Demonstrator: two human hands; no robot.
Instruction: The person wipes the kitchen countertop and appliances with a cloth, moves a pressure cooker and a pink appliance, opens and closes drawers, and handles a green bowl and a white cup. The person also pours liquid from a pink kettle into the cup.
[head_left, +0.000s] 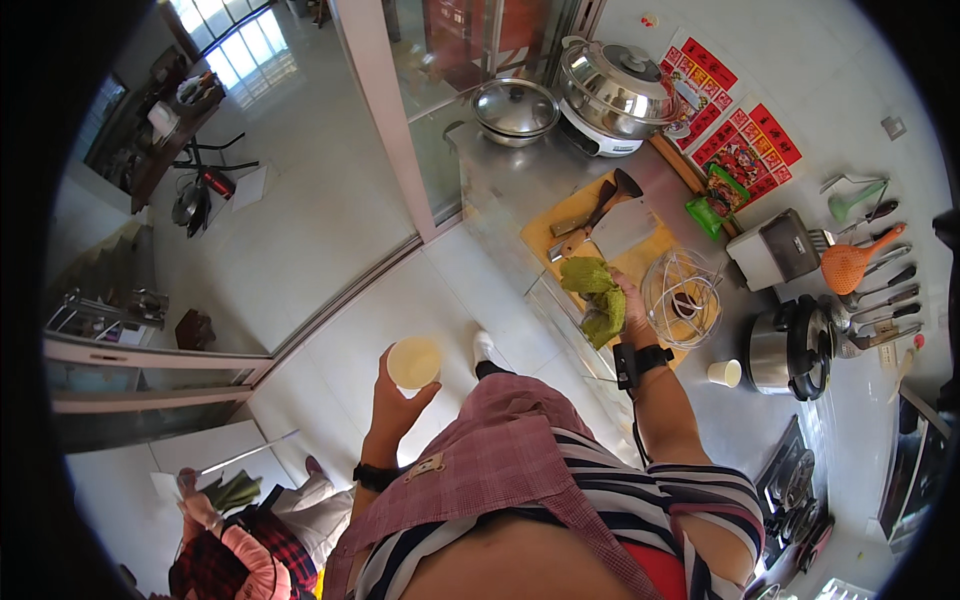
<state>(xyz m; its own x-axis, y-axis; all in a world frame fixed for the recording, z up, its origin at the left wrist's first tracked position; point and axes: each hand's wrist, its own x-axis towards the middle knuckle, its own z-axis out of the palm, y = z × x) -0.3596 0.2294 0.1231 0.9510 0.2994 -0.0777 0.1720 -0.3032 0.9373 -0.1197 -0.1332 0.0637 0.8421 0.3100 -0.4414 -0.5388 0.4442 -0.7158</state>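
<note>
My left hand (397, 397) is wrapped around a pale yellow cup (415, 363), held out over the floor with its round opening towards me. A crumpled green cloth (600, 300) is gripped in my right hand (632, 300) at the front edge of the metal counter. Just beyond the cloth lies a yellow cutting board (536, 229), bearing a cleaver (619, 229) and a dark spatula (624, 189). Beside my right wrist stands a wire rack (684, 289). A second small pale cup (724, 373) rests on the counter to the right.
A lidded steel pot (619, 82) on a white base and a lidded pan (515, 112) stand at the back. An electric pressure cooker (787, 349) is at the right, below hanging utensils (862, 259). At lower left, another person (240, 532) holds a green cloth (232, 491).
</note>
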